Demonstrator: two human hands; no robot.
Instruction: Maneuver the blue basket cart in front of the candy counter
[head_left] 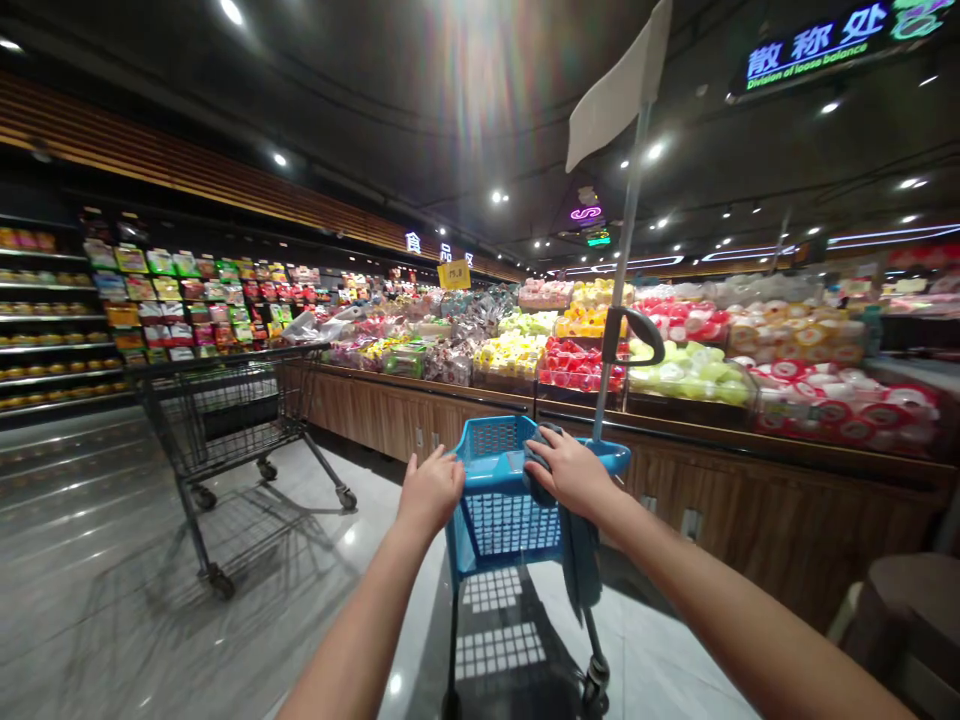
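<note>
A small blue plastic shopping cart (514, 520) stands in front of me on the tiled floor. My left hand (433, 492) grips the left end of its handle, thumb raised. On the right part of the handle, my right hand (566, 468) curls over a dark grey-blue cloth (581, 560), which hangs down the cart's right side. Beside that hand a clear pole (622, 250) rises from the cart. It carries a white flag (619, 95) and a black curved handle (641, 338). My fingertips are partly hidden.
A wood-fronted display counter (735, 510) heaped with colourful wrapped goods runs across ahead and to the right. At the left stands a dark metal shopping cart (232, 410). Behind it are stocked shelves (52, 310). A dark rounded object (911, 610) sits at the lower right.
</note>
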